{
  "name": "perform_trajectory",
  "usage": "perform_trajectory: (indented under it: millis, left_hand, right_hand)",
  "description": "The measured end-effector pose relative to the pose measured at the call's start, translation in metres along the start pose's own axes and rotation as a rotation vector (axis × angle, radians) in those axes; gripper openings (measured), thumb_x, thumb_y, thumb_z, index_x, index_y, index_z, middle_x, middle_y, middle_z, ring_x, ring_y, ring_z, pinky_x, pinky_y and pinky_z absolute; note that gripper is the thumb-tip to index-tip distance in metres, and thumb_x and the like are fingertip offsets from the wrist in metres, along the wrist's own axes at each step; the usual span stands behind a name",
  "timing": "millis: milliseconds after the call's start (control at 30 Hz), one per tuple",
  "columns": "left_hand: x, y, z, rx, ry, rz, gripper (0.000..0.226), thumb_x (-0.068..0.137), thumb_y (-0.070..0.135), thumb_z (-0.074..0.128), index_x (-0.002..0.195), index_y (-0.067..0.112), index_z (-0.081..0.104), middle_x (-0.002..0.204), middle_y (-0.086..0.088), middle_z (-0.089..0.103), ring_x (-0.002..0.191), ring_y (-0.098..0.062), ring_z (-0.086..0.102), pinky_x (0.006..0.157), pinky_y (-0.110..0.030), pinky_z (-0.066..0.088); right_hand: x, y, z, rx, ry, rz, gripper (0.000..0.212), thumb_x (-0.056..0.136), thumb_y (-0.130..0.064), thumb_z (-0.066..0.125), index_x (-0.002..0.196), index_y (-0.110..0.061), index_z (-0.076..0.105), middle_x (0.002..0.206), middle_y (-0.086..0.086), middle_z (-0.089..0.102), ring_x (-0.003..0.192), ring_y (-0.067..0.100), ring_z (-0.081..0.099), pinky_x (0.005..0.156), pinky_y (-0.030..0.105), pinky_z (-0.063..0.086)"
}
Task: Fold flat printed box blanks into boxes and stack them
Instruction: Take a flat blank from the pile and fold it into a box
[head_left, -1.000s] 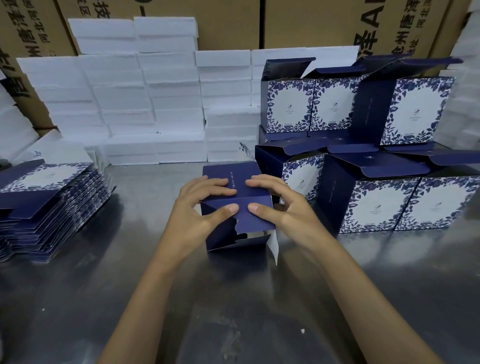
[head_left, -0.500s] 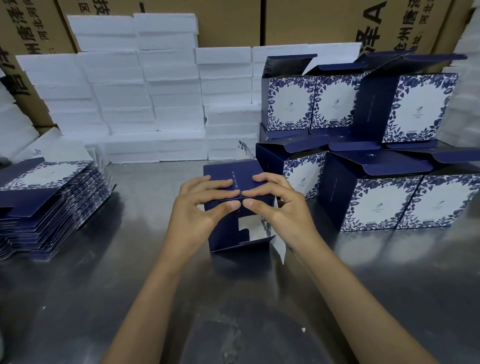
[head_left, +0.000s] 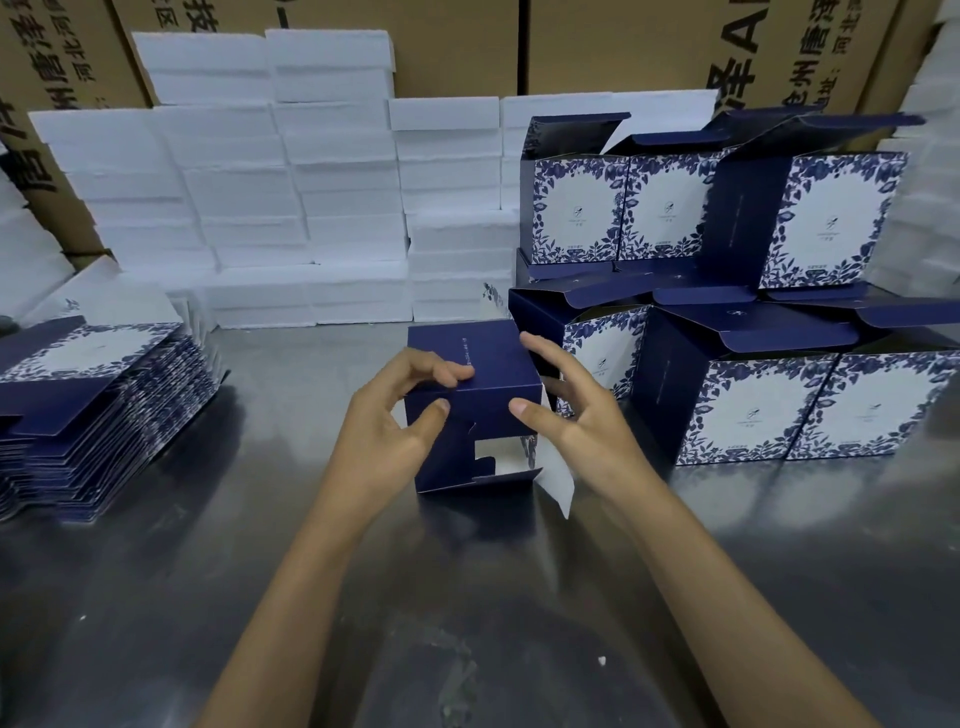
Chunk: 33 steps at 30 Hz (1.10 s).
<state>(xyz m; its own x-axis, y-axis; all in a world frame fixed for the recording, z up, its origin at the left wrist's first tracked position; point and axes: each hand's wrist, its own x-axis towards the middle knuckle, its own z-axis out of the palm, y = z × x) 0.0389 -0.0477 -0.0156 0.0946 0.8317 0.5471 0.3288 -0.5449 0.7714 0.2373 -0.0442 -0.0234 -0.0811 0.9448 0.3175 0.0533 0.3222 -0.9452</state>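
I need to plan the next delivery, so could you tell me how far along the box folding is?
Done: several folded boxes stand stacked in two tiers on the right. In hand: one navy box, its near-side flaps not fully closed, with the left hand in a grip on it and the right hand touching it. Left: a tall pile of flat blanks.

Steel table (head_left: 260, 597) w/ flat blanks stack (head_left: 98, 410), folded boxes (head_left: 810, 410), half-folded box (head_left: 472, 410), foam blocks (head_left: 291, 208).

box (head_left: 470, 400) centre on table (head_left: 156, 597); flat blanks (head_left: 88, 415) left; folded boxes (head_left: 753, 312) right; foam blocks (head_left: 291, 182) behind
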Motion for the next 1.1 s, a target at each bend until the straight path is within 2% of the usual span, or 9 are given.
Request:
perform_trajectory:
  millis: [133, 233, 333, 400, 500, 667, 800, 1000, 1100]
  left_hand:
    - [-0.003, -0.003, 0.011, 0.315, 0.012, 0.146, 0.019, 0.074, 0.015, 0.067, 0.088, 0.027, 0.068, 0.119, 0.021, 0.06, 0.125, -0.001, 0.045, 0.105, -0.03, 0.034]
    - [-0.007, -0.006, 0.017, 0.532, -0.076, 0.175, 0.044, 0.061, 0.036, 0.082, 0.099, 0.03, 0.06, 0.132, 0.013, 0.043, 0.131, -0.009, 0.035, 0.099, -0.034, 0.028]
    - [-0.01, -0.009, 0.024, 0.708, -0.108, 0.215, 0.06, 0.058, 0.033, 0.091, 0.105, 0.025, 0.054, 0.138, 0.003, 0.036, 0.134, -0.021, 0.029, 0.1, -0.041, 0.033]
    - [-0.01, -0.008, 0.027, 0.762, -0.052, 0.235, 0.055, 0.062, 0.025, 0.091, 0.103, 0.022, 0.055, 0.136, -0.001, 0.039, 0.132, -0.024, 0.032, 0.099, -0.045, 0.037]
    - [-0.011, -0.009, 0.03, 0.773, 0.028, 0.239, 0.047, 0.066, 0.018, 0.09, 0.098, 0.02, 0.056, 0.132, -0.004, 0.045, 0.127, -0.025, 0.037, 0.097, -0.047, 0.04]
    - [-0.011, -0.014, 0.032, 0.769, 0.053, 0.229, 0.045, 0.068, 0.017, 0.089, 0.097, 0.019, 0.055, 0.133, -0.006, 0.047, 0.127, -0.028, 0.038, 0.098, -0.046, 0.039]
    - [-0.01, -0.018, 0.032, 0.642, 0.115, 0.253, 0.063, 0.066, 0.013, 0.09, 0.112, 0.02, 0.046, 0.139, -0.005, 0.037, 0.132, -0.024, 0.034, 0.103, -0.041, 0.042]
    - [-0.006, -0.028, 0.027, 0.266, 0.148, -0.054, 0.119, 0.063, 0.026, 0.093, 0.153, 0.039, 0.016, 0.16, 0.01, 0.005, 0.144, 0.002, 0.014, 0.111, -0.03, 0.036]
    - [-0.006, -0.033, 0.021, 0.152, 0.075, -0.216, 0.131, 0.058, 0.03, 0.095, 0.153, 0.045, 0.008, 0.158, 0.008, 0.017, 0.138, -0.008, 0.038, 0.104, -0.027, 0.045]
  right_hand:
    - [0.001, 0.004, -0.001, 0.079, -0.013, 0.165, 0.057, 0.096, -0.013, 0.067, 0.147, -0.031, 0.048, 0.141, -0.013, 0.058, 0.126, 0.002, 0.056, 0.099, 0.02, 0.051]
    - [0.002, 0.006, -0.003, 0.127, -0.039, 0.231, 0.04, 0.098, -0.014, 0.063, 0.134, -0.032, 0.058, 0.13, -0.017, 0.066, 0.115, -0.008, 0.061, 0.087, 0.01, 0.051]
    - [0.005, 0.009, -0.007, 0.13, -0.067, 0.25, 0.03, 0.101, -0.018, 0.058, 0.113, -0.046, 0.06, 0.102, -0.037, 0.068, 0.094, -0.022, 0.062, 0.071, 0.001, 0.048]
    - [0.005, 0.01, -0.009, 0.144, -0.078, 0.278, 0.026, 0.102, -0.025, 0.057, 0.117, -0.045, 0.062, 0.103, -0.032, 0.071, 0.096, -0.016, 0.064, 0.074, 0.007, 0.051]
    - [0.005, 0.011, -0.012, 0.281, -0.131, 0.348, 0.034, 0.103, -0.031, 0.048, 0.134, -0.033, 0.064, 0.125, -0.005, 0.072, 0.117, 0.011, 0.066, 0.095, 0.028, 0.053]
    - [0.004, 0.02, -0.021, 0.26, -0.221, 0.278, 0.056, 0.095, -0.004, 0.032, 0.139, -0.026, 0.058, 0.131, -0.005, 0.069, 0.092, 0.004, 0.068, 0.079, 0.023, 0.052]
    - [0.003, 0.032, -0.015, 0.118, -0.247, 0.246, 0.074, 0.077, 0.001, 0.059, 0.145, -0.026, 0.049, 0.135, 0.001, 0.065, 0.125, 0.019, 0.06, 0.107, 0.038, 0.046]
    - [0.006, 0.043, -0.009, 0.062, -0.189, 0.231, 0.09, 0.069, -0.022, 0.087, 0.147, -0.034, 0.043, 0.134, -0.013, 0.065, 0.122, 0.002, 0.062, 0.098, 0.023, 0.049]
    - [0.005, 0.046, -0.003, -0.014, -0.145, 0.222, 0.092, 0.067, -0.037, 0.089, 0.146, -0.036, 0.043, 0.132, -0.02, 0.065, 0.119, -0.003, 0.061, 0.1, 0.023, 0.05]
